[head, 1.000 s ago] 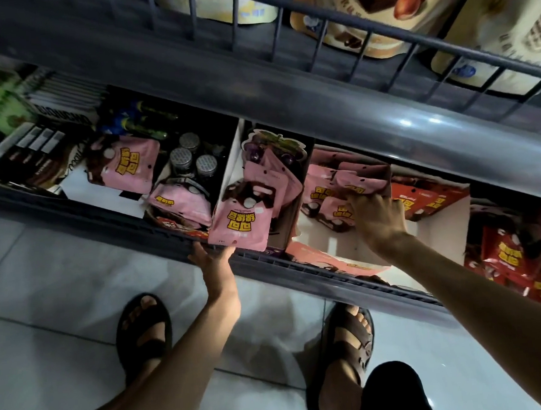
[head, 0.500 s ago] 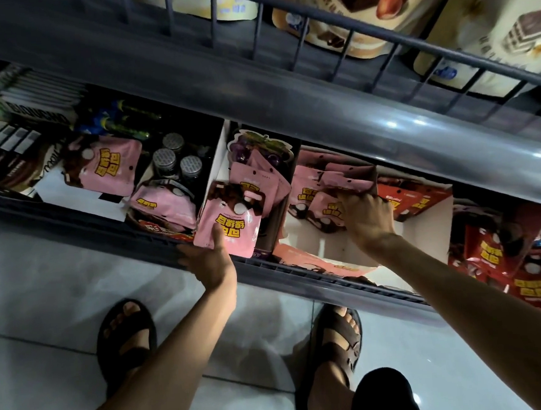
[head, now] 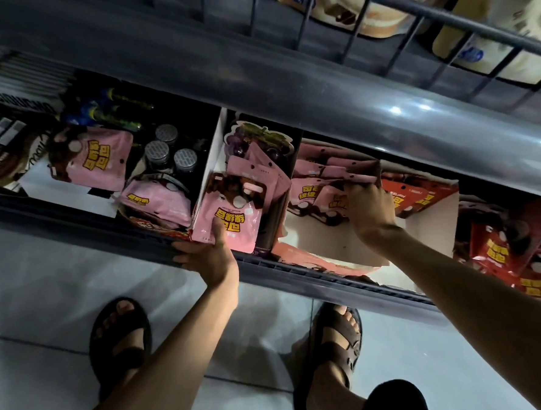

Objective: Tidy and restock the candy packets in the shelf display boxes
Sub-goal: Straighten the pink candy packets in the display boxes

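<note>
Packet (head: 236, 211) in L hand (head: 210, 259): long axis front-back, hang-hole end far.

The dark metal shelf (head: 57, 214) is running across from 9 o'clock down toward 4 o'clock, with its front lip facing the tiled floor. Near the centre, a white display box (head: 322, 243) of pink candy packets (head: 312, 189) is sitting on it. A narrower display box (head: 211, 164) is standing against its 9 o'clock side. Silver-capped bottles (head: 156, 150) are clustering further toward 10 o'clock. Red candy packets (head: 493, 251) are piling up at 3 o'clock.
</note>
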Motion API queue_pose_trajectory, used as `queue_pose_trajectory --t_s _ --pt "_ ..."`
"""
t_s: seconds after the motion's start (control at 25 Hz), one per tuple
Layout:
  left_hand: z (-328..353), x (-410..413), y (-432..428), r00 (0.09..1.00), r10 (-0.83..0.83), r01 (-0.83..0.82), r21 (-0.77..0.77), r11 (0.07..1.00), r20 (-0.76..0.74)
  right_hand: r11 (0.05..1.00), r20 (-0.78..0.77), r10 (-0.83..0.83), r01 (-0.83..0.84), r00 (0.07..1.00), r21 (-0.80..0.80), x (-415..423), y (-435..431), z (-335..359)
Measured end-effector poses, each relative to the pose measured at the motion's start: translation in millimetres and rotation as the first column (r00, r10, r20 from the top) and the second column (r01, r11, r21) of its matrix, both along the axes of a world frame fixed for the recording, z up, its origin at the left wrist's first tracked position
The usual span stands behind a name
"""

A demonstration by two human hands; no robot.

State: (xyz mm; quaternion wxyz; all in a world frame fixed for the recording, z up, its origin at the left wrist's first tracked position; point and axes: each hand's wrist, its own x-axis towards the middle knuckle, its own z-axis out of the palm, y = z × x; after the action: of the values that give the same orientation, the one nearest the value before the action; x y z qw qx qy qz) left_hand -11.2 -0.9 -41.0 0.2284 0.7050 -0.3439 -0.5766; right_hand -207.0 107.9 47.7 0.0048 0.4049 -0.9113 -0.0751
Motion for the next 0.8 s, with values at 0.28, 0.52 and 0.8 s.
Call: queue_pose_trajectory --t_s 0.28,0.52,0.8 --pt "4 2 0 0.999 -0.024 0.025 -0.008 1.0 0.023 0.991 0.072 -0.023 0.033 0.997 -0.132 -6 2 -10" --pt "5 2 -3 0.999 0.004 -0.002 0.059 0.998 -0.042 0.952 0.09 0.045 -0.016 0.995 -0.307 22 23 2" --pt "11 15 -6 0.998 -0.003 0.004 0.013 1.0 -0.07 0.798 0.192 0.598 -0.558 0.778 -0.227 100 -25 37"
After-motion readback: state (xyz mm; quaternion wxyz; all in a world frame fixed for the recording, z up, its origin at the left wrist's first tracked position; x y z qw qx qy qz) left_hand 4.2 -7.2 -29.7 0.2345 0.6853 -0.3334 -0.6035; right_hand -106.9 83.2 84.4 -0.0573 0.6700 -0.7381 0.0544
